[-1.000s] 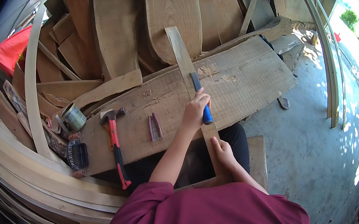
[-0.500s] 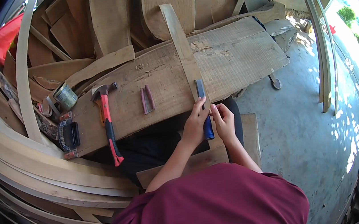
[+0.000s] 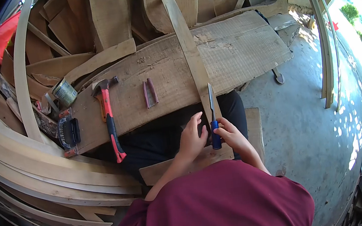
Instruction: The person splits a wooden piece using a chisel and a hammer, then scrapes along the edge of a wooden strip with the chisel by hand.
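A chisel (image 3: pixel 215 129) with a blue handle points away from me, its narrow edge turned up. My right hand (image 3: pixel 233 137) is closed around the handle. To its left, my left hand (image 3: pixel 192 135) is open, fingers apart and holding nothing. Beneath the chisel a long thin wooden strip (image 3: pixel 187 44) slants across a thick wooden plank (image 3: pixel 133 91); its near end lies by my lap. On the plank sit a claw hammer (image 3: pixel 109 117) with a red and black handle and a small reddish folded piece (image 3: pixel 150 93) whose kind I cannot make out.
At the plank's left end are a black-handled tool (image 3: pixel 69 132) and a tin can (image 3: pixel 64 93). Curved wooden strips (image 3: pixel 38 169) are stacked on the left. Upright boards (image 3: pixel 110 17) lean at the back. Concrete floor (image 3: pixel 299 121) spreads to the right.
My left hand has let go of the chisel and moved left, opening. My right hand has closed on the handle. The chisel has rolled from its flat face onto its edge.
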Action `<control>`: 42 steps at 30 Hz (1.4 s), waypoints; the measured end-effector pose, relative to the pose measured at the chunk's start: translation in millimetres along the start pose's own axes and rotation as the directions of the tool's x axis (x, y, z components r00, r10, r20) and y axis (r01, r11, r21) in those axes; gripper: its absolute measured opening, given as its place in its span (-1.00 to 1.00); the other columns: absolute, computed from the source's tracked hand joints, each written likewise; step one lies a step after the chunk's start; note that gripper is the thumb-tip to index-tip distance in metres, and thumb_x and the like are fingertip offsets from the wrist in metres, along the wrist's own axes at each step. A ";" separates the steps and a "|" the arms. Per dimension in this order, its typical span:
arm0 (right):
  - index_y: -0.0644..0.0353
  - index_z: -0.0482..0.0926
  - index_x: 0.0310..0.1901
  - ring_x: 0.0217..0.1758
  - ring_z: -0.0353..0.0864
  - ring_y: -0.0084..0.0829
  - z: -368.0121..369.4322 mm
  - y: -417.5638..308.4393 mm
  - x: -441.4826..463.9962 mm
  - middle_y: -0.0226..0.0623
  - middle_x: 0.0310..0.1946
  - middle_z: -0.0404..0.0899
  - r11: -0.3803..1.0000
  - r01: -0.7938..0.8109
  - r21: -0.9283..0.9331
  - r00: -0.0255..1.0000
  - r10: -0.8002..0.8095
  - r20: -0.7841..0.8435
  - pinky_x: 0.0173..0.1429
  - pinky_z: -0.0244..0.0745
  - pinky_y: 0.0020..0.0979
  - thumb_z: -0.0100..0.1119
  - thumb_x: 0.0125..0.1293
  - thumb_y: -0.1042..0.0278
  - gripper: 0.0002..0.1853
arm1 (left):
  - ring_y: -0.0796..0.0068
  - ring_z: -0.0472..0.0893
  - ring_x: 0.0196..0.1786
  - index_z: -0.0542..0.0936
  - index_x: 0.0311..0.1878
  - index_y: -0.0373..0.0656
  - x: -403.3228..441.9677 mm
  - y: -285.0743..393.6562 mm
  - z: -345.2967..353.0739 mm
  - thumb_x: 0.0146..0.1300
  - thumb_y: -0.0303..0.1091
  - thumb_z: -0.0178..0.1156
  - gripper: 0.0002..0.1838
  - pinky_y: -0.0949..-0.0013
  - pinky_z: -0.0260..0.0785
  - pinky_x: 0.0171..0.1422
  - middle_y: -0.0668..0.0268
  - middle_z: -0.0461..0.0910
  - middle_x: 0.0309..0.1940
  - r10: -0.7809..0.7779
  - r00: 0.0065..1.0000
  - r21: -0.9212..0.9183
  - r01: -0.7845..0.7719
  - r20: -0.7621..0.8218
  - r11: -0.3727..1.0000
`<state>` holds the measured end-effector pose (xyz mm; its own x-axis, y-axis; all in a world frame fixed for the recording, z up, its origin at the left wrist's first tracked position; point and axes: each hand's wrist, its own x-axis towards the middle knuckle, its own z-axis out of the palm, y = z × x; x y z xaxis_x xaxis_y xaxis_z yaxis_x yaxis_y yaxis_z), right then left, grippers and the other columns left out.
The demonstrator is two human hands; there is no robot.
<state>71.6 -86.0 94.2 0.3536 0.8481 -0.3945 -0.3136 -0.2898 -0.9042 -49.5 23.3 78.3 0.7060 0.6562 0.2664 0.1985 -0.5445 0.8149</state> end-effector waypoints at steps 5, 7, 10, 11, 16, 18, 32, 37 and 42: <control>0.21 0.28 0.14 -0.44 0.58 -0.38 -2.3 -0.2 -2.8 -0.17 -0.44 0.56 0.988 -0.006 -0.151 0.983 -0.022 -0.181 -0.31 0.46 -0.40 -0.01 0.33 0.32 -0.62 | 0.10 0.64 -0.25 0.55 -0.17 -0.22 -26.1 -16.1 -23.4 0.24 -0.34 0.09 -0.81 0.22 0.49 -0.18 0.07 0.62 -0.31 -0.163 0.963 0.073 0.150 0.214 0.986; 0.13 0.27 0.17 -0.48 0.56 -0.32 -0.9 -3.5 -2.8 -0.10 -0.53 0.48 0.743 0.131 -0.656 0.882 -0.390 -0.266 -0.34 0.43 -0.33 -0.07 0.36 0.34 -0.64 | 0.12 0.65 -0.35 0.58 -0.26 -0.27 -38.6 -18.4 -25.5 0.29 -0.27 0.06 -0.76 0.24 0.51 -0.23 0.05 0.61 -0.38 -0.232 0.938 0.066 0.223 0.258 0.973; 0.01 0.28 0.26 -0.47 0.57 -0.09 0.8 -12.8 -1.8 0.05 -0.52 0.51 0.696 0.175 -0.696 0.847 -0.467 -0.254 -0.34 0.41 -0.22 -0.04 0.37 0.30 -0.58 | 0.02 0.60 -0.42 0.55 -0.44 -0.21 -54.9 -25.3 -23.0 0.39 -0.11 -0.13 -0.57 0.08 0.45 -0.36 0.04 0.59 -0.49 -0.159 0.906 0.354 0.011 0.392 0.935; -0.05 0.28 0.28 -0.47 0.57 -0.05 0.6 -13.8 -0.2 0.07 -0.50 0.53 0.629 0.200 -0.751 0.839 -0.506 -0.201 -0.34 0.41 -0.20 -0.03 0.37 0.29 -0.55 | 0.02 0.60 -0.42 0.55 -0.44 -0.21 -55.2 -25.2 -21.7 0.39 -0.11 -0.13 -0.57 0.08 0.45 -0.36 0.04 0.59 -0.49 -0.156 0.903 0.351 0.007 0.399 0.936; -0.12 0.30 0.29 -0.53 0.53 0.07 9.0 -24.0 0.0 0.14 -0.60 0.48 0.658 0.004 -0.753 0.895 -0.338 -0.290 -0.41 0.39 -0.12 -0.04 0.37 0.26 -0.55 | 0.02 0.55 -0.58 0.54 -0.62 -0.22 -49.8 -25.4 -18.6 0.42 -0.03 -0.19 -0.40 0.11 0.43 -0.44 0.07 0.54 -0.67 -0.134 0.878 0.321 -0.023 0.459 0.947; -0.18 0.29 0.29 -0.52 0.56 0.07 10.6 -23.2 7.8 0.09 -0.61 0.52 0.568 -0.042 -0.822 0.879 -0.371 -0.301 -0.40 0.45 -0.02 -0.09 0.36 0.20 -0.55 | 0.02 0.55 -0.58 0.54 -0.64 -0.22 -49.9 -27.5 -18.9 0.42 -0.02 -0.20 -0.39 0.12 0.42 -0.45 0.07 0.53 -0.68 -0.133 0.870 0.315 -0.026 0.474 0.949; -0.33 0.33 0.23 -0.31 0.58 0.12 -1.0 -102.4 178.2 0.08 -0.43 0.58 0.487 0.099 -0.868 0.797 -0.560 -0.224 -0.20 0.47 0.04 -0.15 0.37 0.07 -0.60 | 0.06 0.55 -0.61 0.53 -0.68 -0.22 -50.2 -28.6 -17.6 0.42 0.02 -0.23 -0.34 0.14 0.42 -0.49 0.09 0.52 -0.71 -0.121 0.879 0.310 -0.032 0.461 0.950; -0.33 0.34 0.23 -0.27 0.58 0.12 -1.6 -110.5 170.3 0.09 -0.38 0.58 0.474 0.061 -0.878 0.823 -0.522 -0.225 -0.16 0.47 0.05 -0.15 0.36 0.07 -0.60 | 0.09 0.55 -0.62 0.52 -0.68 -0.21 -49.5 -27.9 -18.6 0.40 0.07 -0.21 -0.33 0.15 0.42 -0.48 0.11 0.51 -0.72 -0.164 0.857 0.317 0.000 0.489 0.949; -0.31 0.29 0.28 -0.41 0.57 0.13 -5.7 -71.9 101.8 0.11 -0.51 0.55 0.456 0.075 -0.887 0.823 -0.530 -0.203 -0.30 0.47 0.05 -0.13 0.36 0.15 -0.56 | 0.11 0.57 -0.58 0.52 -0.66 -0.20 -45.9 -22.0 -23.6 0.31 0.20 -0.12 -0.33 0.17 0.43 -0.46 0.12 0.52 -0.69 -0.152 0.833 0.319 -0.030 0.532 0.947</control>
<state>135.2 18.6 118.2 0.6359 0.7622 0.1214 0.6652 -0.4615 -0.5869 -102.3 17.5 60.3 0.9195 0.3517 -0.1757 0.3832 -0.7022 0.6001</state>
